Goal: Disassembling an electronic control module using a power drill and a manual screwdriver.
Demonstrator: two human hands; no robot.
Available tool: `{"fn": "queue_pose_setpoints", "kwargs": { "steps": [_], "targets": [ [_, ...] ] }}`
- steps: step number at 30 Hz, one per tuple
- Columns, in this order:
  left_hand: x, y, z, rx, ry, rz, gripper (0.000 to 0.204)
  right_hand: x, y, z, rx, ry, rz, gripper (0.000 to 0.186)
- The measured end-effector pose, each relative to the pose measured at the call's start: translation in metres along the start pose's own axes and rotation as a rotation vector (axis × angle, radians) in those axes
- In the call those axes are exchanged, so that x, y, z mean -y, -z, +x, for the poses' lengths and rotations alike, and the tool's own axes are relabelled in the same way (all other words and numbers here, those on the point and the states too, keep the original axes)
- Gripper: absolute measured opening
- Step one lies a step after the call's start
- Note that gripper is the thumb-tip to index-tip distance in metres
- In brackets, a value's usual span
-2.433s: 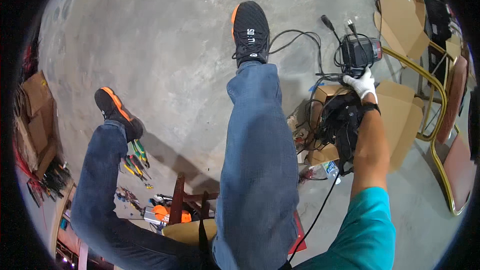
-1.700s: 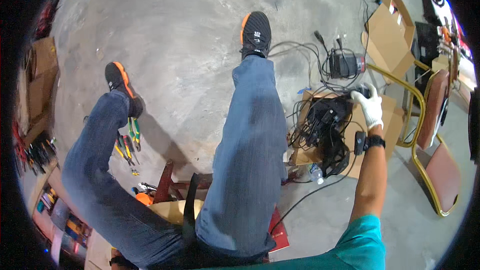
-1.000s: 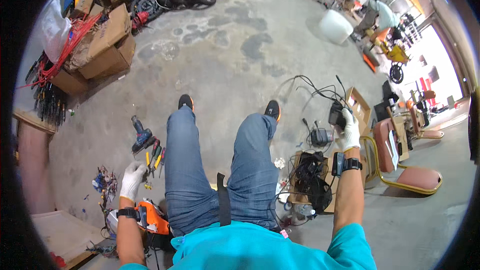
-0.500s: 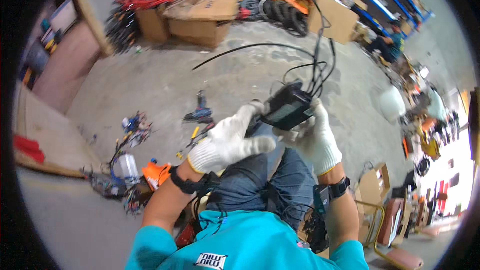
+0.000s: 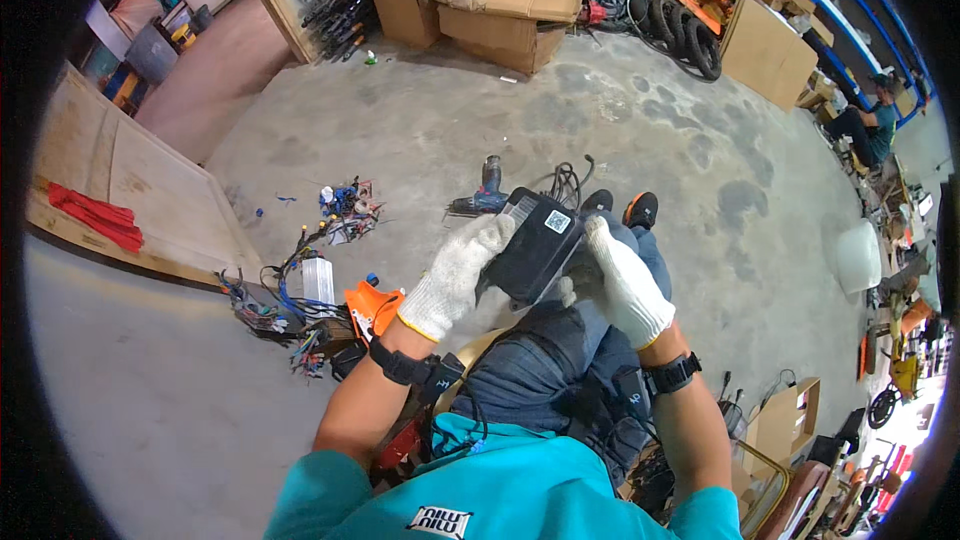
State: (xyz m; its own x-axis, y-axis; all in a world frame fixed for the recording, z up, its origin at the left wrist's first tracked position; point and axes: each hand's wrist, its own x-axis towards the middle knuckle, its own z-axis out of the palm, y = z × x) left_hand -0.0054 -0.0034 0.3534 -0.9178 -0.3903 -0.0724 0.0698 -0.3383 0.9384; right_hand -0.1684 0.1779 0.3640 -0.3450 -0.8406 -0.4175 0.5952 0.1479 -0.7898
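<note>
I hold a black box-shaped power adapter (image 5: 535, 255) with a small white label and ribbed ends, tilted in front of my lap. My left hand (image 5: 455, 280), in a white knit glove, closes on its left side. At its right edge, my gloved right hand (image 5: 630, 285) has its fingers bent against the box; part of its grip is blurred. A bunched black cable (image 5: 568, 185) shows just beyond the far end of the box. Past my left hand, a blue and black cordless drill (image 5: 485, 190) lies on the floor.
To the left lie tangled wires (image 5: 350, 208), a silver box (image 5: 318, 285) and an orange plastic piece (image 5: 373, 308). Cardboard boxes (image 5: 510, 25) and black tyres (image 5: 690, 35) stand at the back. Another person (image 5: 870, 125) sits at the far right.
The adapter has come down and left, nearer my lap, and turned so its labelled face shows. Its cables, which hung high above it, are now bunched beyond it. The view has shifted.
</note>
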Motion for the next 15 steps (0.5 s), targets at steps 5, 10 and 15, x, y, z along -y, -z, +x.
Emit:
{"fn": "queue_pose_setpoints", "kwargs": {
  "steps": [5, 10, 15],
  "targets": [
    [0.003, -0.033, -0.003, -0.044, 0.430, -0.703, 0.048, -0.022, 0.020, 0.000, 0.094, 0.115, -0.166, 0.047],
    [0.061, -0.025, -0.005, 0.548, 0.545, -1.178, 0.073, -0.022, 0.010, -0.002, 0.138, 0.205, -0.003, 0.056],
    [0.066, -0.027, -0.004, 0.602, 0.603, -0.826, 0.071, -0.024, 0.021, 0.001, 0.141, 0.208, 0.103, 0.048]
  ]
}}
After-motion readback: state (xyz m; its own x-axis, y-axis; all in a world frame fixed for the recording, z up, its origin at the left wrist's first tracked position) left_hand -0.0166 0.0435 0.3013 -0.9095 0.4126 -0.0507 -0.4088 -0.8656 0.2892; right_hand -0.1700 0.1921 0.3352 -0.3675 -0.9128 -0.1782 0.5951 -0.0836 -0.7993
